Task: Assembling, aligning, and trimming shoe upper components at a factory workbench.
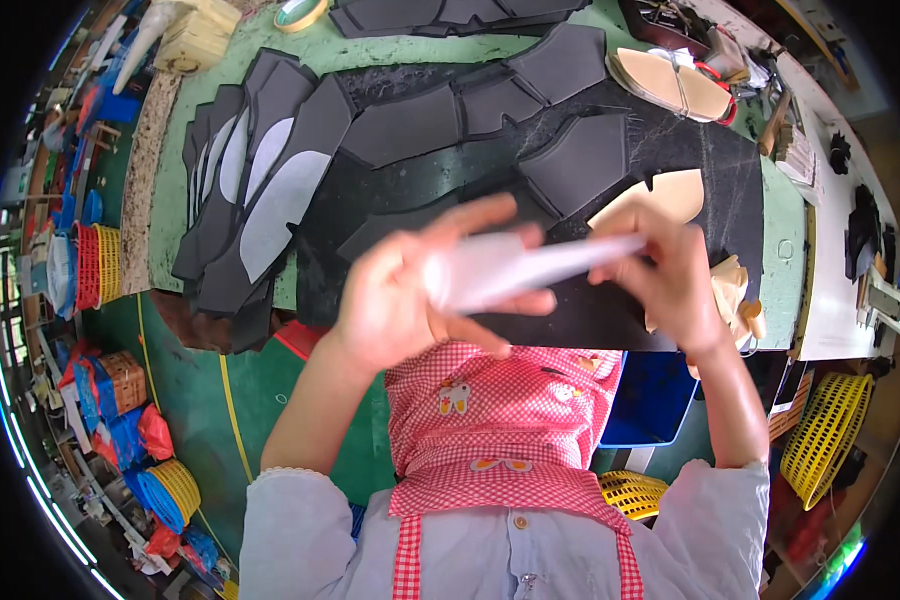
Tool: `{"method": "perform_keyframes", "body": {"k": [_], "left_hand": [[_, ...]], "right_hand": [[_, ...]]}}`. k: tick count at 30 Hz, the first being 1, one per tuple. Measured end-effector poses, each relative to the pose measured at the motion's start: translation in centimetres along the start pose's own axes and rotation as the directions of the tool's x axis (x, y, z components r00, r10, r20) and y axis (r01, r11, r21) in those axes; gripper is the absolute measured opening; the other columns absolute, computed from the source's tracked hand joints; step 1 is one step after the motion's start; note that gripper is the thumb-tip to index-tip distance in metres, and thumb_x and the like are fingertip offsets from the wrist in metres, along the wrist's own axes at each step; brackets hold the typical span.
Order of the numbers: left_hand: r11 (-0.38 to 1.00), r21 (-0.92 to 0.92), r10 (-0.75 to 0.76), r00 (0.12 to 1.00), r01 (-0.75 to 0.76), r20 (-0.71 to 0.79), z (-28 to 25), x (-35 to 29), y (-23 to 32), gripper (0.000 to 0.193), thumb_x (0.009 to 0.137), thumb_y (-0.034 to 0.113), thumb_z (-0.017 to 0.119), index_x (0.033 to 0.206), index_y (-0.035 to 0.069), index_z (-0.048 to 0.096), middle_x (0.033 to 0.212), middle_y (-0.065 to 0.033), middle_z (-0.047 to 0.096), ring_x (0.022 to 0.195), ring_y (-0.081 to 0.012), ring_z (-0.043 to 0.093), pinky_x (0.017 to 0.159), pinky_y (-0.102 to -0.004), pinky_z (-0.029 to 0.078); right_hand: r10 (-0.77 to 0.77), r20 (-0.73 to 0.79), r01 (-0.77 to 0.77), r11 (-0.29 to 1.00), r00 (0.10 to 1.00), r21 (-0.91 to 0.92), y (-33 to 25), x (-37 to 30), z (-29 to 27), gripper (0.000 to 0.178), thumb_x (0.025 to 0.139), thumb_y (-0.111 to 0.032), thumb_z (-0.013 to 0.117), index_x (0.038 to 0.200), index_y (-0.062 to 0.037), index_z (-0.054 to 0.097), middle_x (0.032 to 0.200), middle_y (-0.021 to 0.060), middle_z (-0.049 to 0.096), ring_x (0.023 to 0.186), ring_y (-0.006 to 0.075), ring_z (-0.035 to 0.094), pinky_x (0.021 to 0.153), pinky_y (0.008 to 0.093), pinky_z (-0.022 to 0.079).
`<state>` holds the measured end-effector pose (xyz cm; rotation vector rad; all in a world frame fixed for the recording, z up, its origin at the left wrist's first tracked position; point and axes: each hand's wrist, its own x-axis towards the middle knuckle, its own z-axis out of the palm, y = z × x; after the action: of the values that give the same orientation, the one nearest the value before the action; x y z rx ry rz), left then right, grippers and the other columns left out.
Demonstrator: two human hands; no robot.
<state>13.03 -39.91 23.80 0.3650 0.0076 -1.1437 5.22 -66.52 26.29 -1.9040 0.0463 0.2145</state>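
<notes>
A pale, thin white piece (pixel 515 268), blurred by motion, is held in the air between both hands, above the near edge of the green worktable (pixel 785 255) and over the large black sheet (pixel 690 200) spread across it. The piece runs from a wider end at the left hand (pixel 410 290) to a narrow end at the right hand (pixel 670 280). The left hand grasps the wider end — thumb below, fingers curled over the top. The right hand pinches the narrow tip between thumb and fingertips; its remaining fingers are folded. Whether the piece is paper, film or fabric cannot be told.

Behind the hands, dark grey cut shapes (pixel 570 160) lie scattered on the black sheet, some overlapping. To the left, a fanned stack of longer dark pieces (pixel 230 250) rests on the table, several bearing white oval patches (pixel 280 205). A tan cut piece (pixel 660 195) lies on the black sheet just beyond the right hand, and further tan pieces (pixel 735 290) sit at the table's edge beside the right wrist. A bundle of tan sole-shaped pieces (pixel 670 85), tied together, lies at the far right of the table; a roll of tape (pixel 300 12) sits at the far edge.

Below the hands — nearest the camera — the person wears a red-and-white checked apron (pixel 500 420) over a light shirt. A blue bin (pixel 655 400) and yellow baskets (pixel 825 425) stand on the floor to the right; coloured baskets (pixel 95 265) line the floor at left.
</notes>
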Motion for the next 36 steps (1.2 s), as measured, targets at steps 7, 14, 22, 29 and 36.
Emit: {"method": "perform_keyframes", "body": {"k": [7, 14, 22, 29, 36], "left_hand": [[0.402, 0.901, 0.343, 0.886, 0.161, -0.311, -1.9, 2.0, 3.5, 0.048, 0.099, 0.049, 0.057, 0.093, 0.002, 0.068, 0.073, -0.006, 0.07, 0.052, -0.0146, 0.065, 0.042, -0.0244, 0.042], [0.088, 0.928, 0.405, 0.838, 0.362, -0.366, -2.3, 2.9, 2.8, 0.032, 0.09, 0.026, 0.076, 0.074, 0.003, 0.061, 0.057, 0.0013, 0.057, 0.043, -0.0058, 0.051, 0.041, -0.0242, 0.035], [-0.634, 0.604, 0.514, 0.847, 0.483, -0.138, -0.8, 3.0, 5.3, 0.04, 0.077, 0.039, 0.083, 0.08, 0.008, 0.059, 0.064, -0.0072, 0.058, 0.061, -0.0284, 0.06, 0.057, -0.0396, 0.045], [0.105, 0.965, 0.764, 0.601, 0.242, -0.234, 0.7, -4.6, 9.1, 0.016, 0.091, 0.014, 0.071, 0.097, 0.0, 0.068, 0.088, -0.0024, 0.072, 0.078, -0.0107, 0.066, 0.069, -0.0282, 0.053], [-0.713, 0.682, 0.534, 0.756, 0.162, 0.379, -1.9, 3.8, 8.7, 0.048, 0.084, 0.026, 0.079, 0.128, 0.012, 0.063, 0.131, -0.0118, 0.059, 0.124, -0.0318, 0.052, 0.109, -0.042, 0.039]], "right_hand": [[0.238, 0.076, -0.228, 0.966, 0.968, -0.126, 0.5, 6.6, 0.3, 0.026, 0.093, -0.022, 0.072, 0.093, 0.0035, 0.066, 0.071, 0.0043, 0.066, 0.061, 0.0073, 0.063, 0.058, 0.0238, 0.052], [0.324, 0.099, -0.287, 0.918, 0.941, -0.275, 0.6, 8.3, 0.4, 0.029, 0.09, -0.024, 0.073, 0.086, 0.0045, 0.068, 0.067, 0.0049, 0.067, 0.057, 0.0092, 0.064, 0.057, 0.0261, 0.052], [-0.274, 0.067, 0.256, 0.744, 0.959, -0.617, 1.0, 7.2, 1.5, 0.023, 0.084, -0.022, 0.074, 0.085, -0.0014, 0.062, 0.07, 0.0176, 0.065, 0.066, 0.0335, 0.068, 0.061, 0.0402, 0.053], [-0.073, 0.075, 0.072, 0.997, 0.995, 0.021, 0.7, 2.5, -1.8, 0.065, 0.086, -0.017, 0.078, 0.143, -0.0046, 0.049, 0.117, 0.01, 0.066, 0.092, 0.0149, 0.067, 0.086, 0.0299, 0.053], [-0.433, -0.083, 0.232, 0.623, 0.898, -0.747, 5.0, 1.7, -2.8, 0.028, 0.084, -0.011, 0.076, 0.109, -0.0015, 0.07, 0.11, 0.0116, 0.069, 0.098, 0.0298, 0.068, 0.086, 0.0392, 0.055]]}}
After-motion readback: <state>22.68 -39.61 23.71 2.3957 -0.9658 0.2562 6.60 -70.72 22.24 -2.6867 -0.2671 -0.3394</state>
